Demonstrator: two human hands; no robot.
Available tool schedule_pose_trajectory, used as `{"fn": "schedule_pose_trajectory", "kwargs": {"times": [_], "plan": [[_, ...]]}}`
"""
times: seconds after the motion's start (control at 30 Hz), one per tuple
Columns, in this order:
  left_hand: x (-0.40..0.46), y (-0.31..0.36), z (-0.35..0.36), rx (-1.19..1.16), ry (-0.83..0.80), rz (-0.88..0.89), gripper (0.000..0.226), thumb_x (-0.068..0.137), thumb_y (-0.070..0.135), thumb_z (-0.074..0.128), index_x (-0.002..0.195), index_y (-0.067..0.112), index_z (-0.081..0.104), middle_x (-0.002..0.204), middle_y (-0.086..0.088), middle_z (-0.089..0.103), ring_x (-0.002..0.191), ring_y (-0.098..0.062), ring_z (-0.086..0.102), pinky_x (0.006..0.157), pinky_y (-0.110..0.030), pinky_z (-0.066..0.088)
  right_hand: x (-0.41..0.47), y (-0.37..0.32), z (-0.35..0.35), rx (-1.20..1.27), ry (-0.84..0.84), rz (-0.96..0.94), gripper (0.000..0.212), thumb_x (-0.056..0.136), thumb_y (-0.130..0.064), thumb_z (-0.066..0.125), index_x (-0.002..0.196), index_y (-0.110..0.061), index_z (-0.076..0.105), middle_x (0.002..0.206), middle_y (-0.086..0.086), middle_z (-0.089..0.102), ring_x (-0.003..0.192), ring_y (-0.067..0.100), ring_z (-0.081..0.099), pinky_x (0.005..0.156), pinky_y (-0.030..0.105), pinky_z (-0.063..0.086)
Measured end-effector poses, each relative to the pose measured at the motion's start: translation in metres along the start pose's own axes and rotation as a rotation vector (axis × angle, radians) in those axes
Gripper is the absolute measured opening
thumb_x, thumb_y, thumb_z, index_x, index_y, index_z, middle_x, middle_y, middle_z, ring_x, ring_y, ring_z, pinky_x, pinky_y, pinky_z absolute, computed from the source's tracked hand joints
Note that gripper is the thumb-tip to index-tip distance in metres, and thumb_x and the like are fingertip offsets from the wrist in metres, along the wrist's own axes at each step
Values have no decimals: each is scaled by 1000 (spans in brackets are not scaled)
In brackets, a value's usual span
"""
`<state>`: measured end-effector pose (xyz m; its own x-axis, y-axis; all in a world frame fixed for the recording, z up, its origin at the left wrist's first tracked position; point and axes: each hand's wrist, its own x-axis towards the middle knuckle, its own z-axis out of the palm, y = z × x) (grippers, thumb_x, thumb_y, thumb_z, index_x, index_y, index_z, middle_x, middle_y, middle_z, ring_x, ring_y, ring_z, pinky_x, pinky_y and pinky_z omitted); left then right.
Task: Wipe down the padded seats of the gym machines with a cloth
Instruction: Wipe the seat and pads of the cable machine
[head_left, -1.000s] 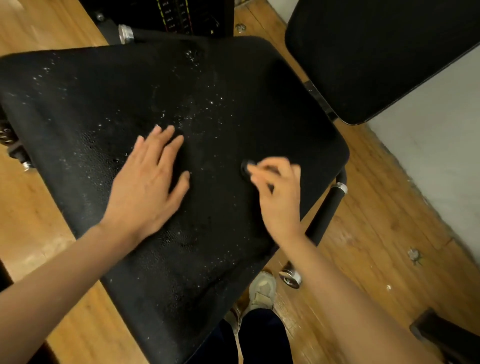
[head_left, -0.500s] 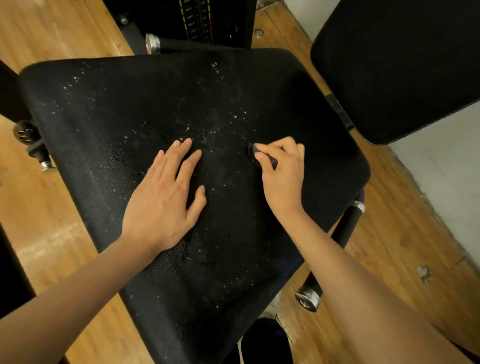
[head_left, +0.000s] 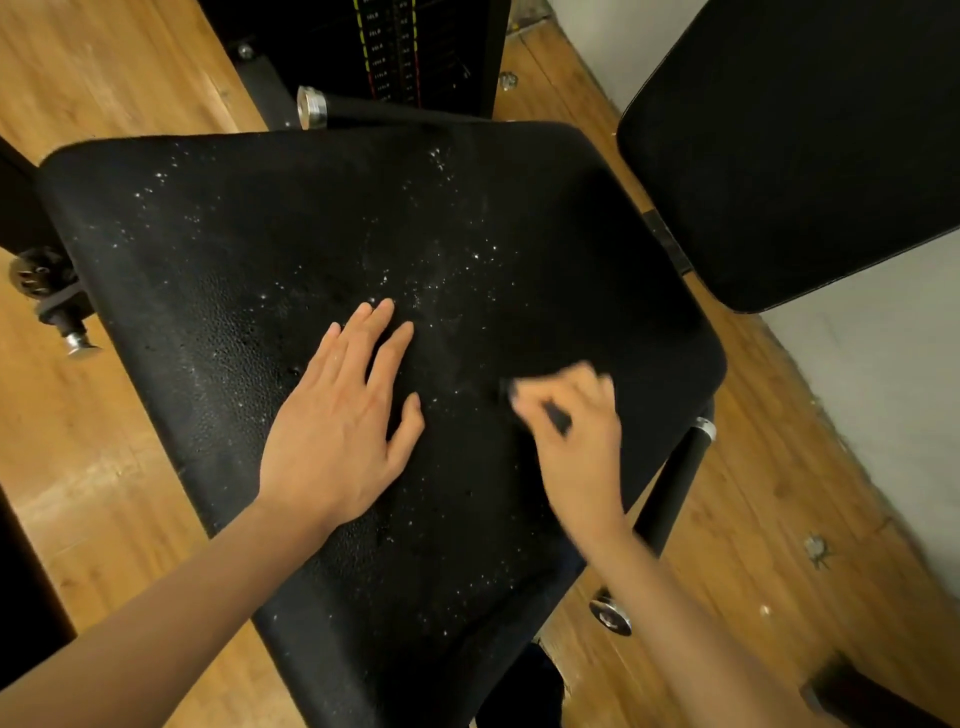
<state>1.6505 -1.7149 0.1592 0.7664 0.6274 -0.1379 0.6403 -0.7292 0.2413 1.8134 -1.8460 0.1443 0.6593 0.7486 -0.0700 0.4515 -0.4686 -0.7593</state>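
On the padded seat (head_left: 218, 270), left hand (head_left: 337, 431) lies flat; right hand (head_left: 576, 426) pinches a dark cloth (head_left: 556, 415).

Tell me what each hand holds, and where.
The right hand pinches a small dark object, too blurred to identify, between thumb and fingers. The left hand rests flat on the seat pad.

A gym: padded machine seat (head_left: 311, 249), weight stack (head_left: 410, 47) (numbered plates), wooden floor (head_left: 104, 62).

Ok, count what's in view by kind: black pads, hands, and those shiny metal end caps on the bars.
Black pads: 2, the speckled seat and the back pad
Hands: 2, left hand and right hand
Metal end caps: 4
Total: 8
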Motion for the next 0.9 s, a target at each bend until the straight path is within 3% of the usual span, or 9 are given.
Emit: {"fn": "schedule_pose_trajectory", "kwargs": {"times": [0.1, 0.33, 0.43, 0.5, 0.63, 0.7, 0.77, 0.83, 0.9], "plan": [[0, 1, -2, 7, -2, -7, 62, 101, 40, 34, 152, 7, 34, 162, -12, 26, 153, -24, 18, 126, -39, 13, -25, 3, -5, -5, 18, 49, 6, 90, -17, 69, 92, -19, 74, 87, -11, 51, 90, 8, 46, 80, 14, 37], [2, 0, -1, -4, -5, -8, 61, 101, 40, 36, 153, 10, 34, 163, -9, 24, 154, -21, 16, 126, -38, 13, 125, 17, 10, -136, -11, -223, 14, 85, -16, 68, 97, -23, 72, 90, -2, 57, 92, 21, 49, 84, 31, 43], [1, 0, -1, -9, -23, -14, 61, 101, 41, 36, 154, 11, 34, 163, -8, 24, 154, -21, 16, 126, -38, 14, 138, 32, -5, -49, 168, 3, 5, 87, -20, 70, 88, -25, 69, 92, 1, 56, 95, 27, 53, 90, 15, 37], [1, 0, -2, -1, -31, -25, 61, 101, 42, 36, 153, 11, 35, 163, -8, 25, 154, -21, 17, 126, -38, 14, 110, 14, 18, -65, 198, 2, 12, 88, -29, 70, 82, -19, 70, 88, -1, 53, 89, 22, 49, 85, 19, 38], [3, 1, -5, -15, -58, -32, 62, 100, 43, 37, 153, 11, 36, 164, -7, 24, 154, -20, 16, 126, -39, 15, 77, -8, 29, -69, -143, -335, 13, 90, -26, 68, 85, -15, 69, 89, -4, 54, 87, 13, 44, 78, 21, 38], [3, 2, -5, -18, -57, -39, 61, 100, 42, 38, 152, 10, 37, 163, -7, 26, 153, -21, 18, 126, -39, 15, 114, 19, 6, -138, -193, -437, 9, 90, -20, 68, 83, -15, 68, 88, -2, 55, 87, 17, 46, 80, 19, 35], [3, 3, -5, -25, -48, -46, 62, 99, 41, 40, 152, 10, 38, 163, -7, 27, 153, -22, 19, 125, -39, 15, 151, 40, -9, -182, -22, -254, 10, 92, -20, 64, 84, -15, 66, 90, 3, 56, 88, 20, 47, 82, 21, 36], [4, 2, -3, -32, -36, -49, 63, 98, 41, 41, 152, 9, 38, 163, -7, 27, 153, -22, 20, 125, -40, 16, 153, 32, 6, -179, 205, -8, 12, 94, -22, 60, 86, -14, 65, 92, 8, 58, 89, 26, 48, 86, 35, 39], [4, 3, -2, -31, -38, -56, 65, 98, 41, 41, 153, 8, 36, 163, -6, 25, 153, -21, 20, 125, -40, 16, 119, -4, 37, -160, 158, -38, 15, 94, -24, 55, 84, -18, 64, 91, 6, 58, 86, 28, 48, 82, 38, 37]]}}
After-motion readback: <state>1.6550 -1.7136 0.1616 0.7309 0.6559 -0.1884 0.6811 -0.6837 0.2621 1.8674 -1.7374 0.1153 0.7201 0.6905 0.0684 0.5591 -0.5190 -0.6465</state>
